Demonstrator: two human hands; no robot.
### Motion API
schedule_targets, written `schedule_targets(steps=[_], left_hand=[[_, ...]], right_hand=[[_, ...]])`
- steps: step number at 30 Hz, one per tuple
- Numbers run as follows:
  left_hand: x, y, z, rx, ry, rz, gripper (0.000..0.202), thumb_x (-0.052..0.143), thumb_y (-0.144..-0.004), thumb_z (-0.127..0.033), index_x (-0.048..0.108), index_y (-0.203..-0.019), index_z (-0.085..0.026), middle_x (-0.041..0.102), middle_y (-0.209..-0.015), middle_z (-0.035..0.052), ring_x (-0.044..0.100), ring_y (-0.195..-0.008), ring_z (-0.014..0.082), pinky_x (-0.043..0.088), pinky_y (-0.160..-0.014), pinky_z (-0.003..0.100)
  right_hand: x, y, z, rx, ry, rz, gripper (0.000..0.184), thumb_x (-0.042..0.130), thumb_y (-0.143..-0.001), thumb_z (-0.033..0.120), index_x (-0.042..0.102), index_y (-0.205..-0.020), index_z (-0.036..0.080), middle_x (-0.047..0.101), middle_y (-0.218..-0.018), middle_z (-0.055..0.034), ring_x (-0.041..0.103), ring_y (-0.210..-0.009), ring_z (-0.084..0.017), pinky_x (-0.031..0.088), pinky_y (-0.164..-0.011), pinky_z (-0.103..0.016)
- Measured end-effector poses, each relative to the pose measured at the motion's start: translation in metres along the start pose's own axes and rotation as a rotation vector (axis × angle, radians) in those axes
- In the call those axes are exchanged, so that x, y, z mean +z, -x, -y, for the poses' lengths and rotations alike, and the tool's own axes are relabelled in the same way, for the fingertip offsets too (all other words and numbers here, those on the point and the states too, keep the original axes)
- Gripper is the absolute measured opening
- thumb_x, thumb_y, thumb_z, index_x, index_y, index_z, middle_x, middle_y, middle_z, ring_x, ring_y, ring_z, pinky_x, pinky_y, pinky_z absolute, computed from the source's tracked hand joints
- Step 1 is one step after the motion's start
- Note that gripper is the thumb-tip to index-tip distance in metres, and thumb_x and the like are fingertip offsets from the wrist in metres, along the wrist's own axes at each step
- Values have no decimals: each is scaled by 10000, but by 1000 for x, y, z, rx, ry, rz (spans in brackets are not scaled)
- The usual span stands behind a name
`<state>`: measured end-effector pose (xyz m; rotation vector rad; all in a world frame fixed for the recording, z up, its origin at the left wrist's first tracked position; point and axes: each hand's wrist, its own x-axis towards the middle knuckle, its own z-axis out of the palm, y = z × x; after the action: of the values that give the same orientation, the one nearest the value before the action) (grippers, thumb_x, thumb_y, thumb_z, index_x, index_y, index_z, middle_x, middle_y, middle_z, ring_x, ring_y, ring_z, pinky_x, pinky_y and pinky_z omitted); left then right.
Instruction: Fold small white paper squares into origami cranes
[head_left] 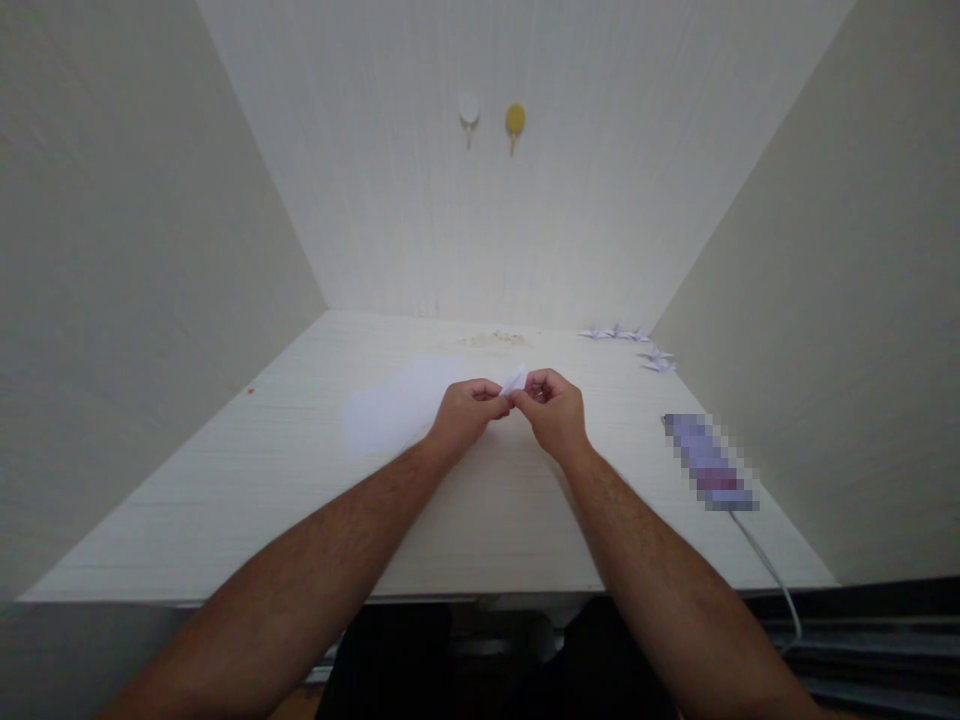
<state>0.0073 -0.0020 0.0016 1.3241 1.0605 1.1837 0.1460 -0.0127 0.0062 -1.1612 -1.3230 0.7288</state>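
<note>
Over the middle of the table (225, 500), the left hand (466, 412) and right hand (556, 410) both pinch a small paper (515, 380) between fingertips. An uneven pull could tear it or let it drop.

Both arms are bare, entering from the near edge and converging toward the centre. Left forearm (330, 540) runs in from near left, right forearm (645, 560) from near right. Left hand (465, 412) and right hand (553, 410) meet mid-scene, knuckles up, fingers curled, thumbs and forefingers pinched closed. Fingertips of the two hands sit just beside each other. Wrists are roughly straight.
</note>
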Motion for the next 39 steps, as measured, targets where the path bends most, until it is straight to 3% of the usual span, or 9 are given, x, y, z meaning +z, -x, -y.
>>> schedule_targets(steps=[5, 12, 22, 24, 29, 34, 39], left_hand=[[-2, 0, 0, 50, -82, 54, 157, 671, -710, -286, 701, -646, -145, 673, -631, 27, 577, -607, 121, 431, -613, 239], [-5, -2, 1, 187, -272, 44, 227, 576, -766, -289, 644, -592, -160, 589, -570, -13, 510, -565, 109, 371, -554, 229], [-4, 2, -4, 99, -238, 63, 157, 637, -705, -286, 664, -660, -137, 610, -565, -1, 528, -521, 104, 392, -518, 214], [-5, 1, -2, 100, -257, 54, 150, 637, -699, -277, 666, -659, -135, 613, -564, -1, 530, -519, 102, 390, -514, 211], [-5, -1, -1, 35, -215, 25, 159, 638, -690, -283, 663, -642, -134, 610, -547, 6, 536, -518, 105, 404, -518, 215], [-5, -2, 0, -51, -39, 26, 129, 643, -650, -243, 640, -584, -132, 592, -524, 8, 531, -505, 100, 424, -535, 229], [-4, -3, -2, -112, 129, 60, 91, 661, -610, -210, 642, -585, -124, 595, -534, 16, 529, -507, 99, 421, -540, 237]], right_hand=[[-4, -1, 0, -22, 6, 27, 111, 661, -666, 256, 582, -711, 193, 592, -611, 29, 512, -525, -109, 400, -493, -234], [-4, -2, -5, -19, -4, 25, 164, 662, -670, 284, 544, -753, 205, 574, -631, 40, 501, -517, -103, 393, -484, -228], [-3, -4, -8, 22, -93, 64, 271, 712, -629, 251, 609, -870, 184, 634, -707, 15, 573, -598, -118, 469, -561, -243], [-4, -4, -11, 4, -65, 89, 209, 707, -644, 247, 626, -825, 181, 624, -682, 19, 555, -575, -111, 455, -546, -237], [-6, -3, -16, -134, 27, 114, 36, 662, -715, 214, 659, -743, 193, 639, -703, 0, 581, -614, -124, 473, -567, -247], [-9, -2, -16, -452, 100, 164, 184, 572, -751, 91, 704, -784, 216, 674, -859, -39, 639, -805, -149, 512, -653, -263], [-10, -4, -18, -516, 61, 177, 204, 592, -749, 65, 720, -774, 222, 674, -862, -42, 645, -806, -147, 516, -657, -267]])
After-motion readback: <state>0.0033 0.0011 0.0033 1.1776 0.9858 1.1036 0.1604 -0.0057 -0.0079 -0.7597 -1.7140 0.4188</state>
